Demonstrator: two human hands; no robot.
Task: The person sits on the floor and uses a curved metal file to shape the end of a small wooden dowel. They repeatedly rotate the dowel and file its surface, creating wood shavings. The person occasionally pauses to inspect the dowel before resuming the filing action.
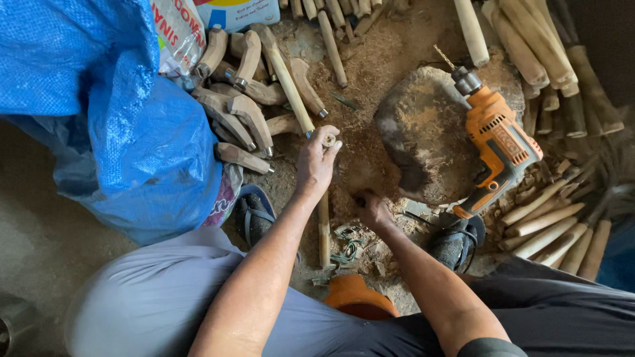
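My left hand (316, 162) reaches forward over the sawdust and pinches a small pale ring-like piece (329, 139) in its fingertips, right beside the end of a long wooden stick (288, 76). Nearer to me, my right hand (372, 209) is low on the sawdust-covered ground with its fingers curled around a small dark object (360, 197); what that object is cannot be made out. An orange power drill (497, 142) lies on a round worn block (423, 142) just right of both hands, with its bit pointing away.
Carved wooden handles (241, 112) are piled at the left, against a blue plastic sack (132, 132). Round wooden sticks (549, 56) lie at the top right and more sticks (549, 225) at the right. Between my knees are a sandal (253, 213), an orange container (357, 297) and another stick (324, 228).
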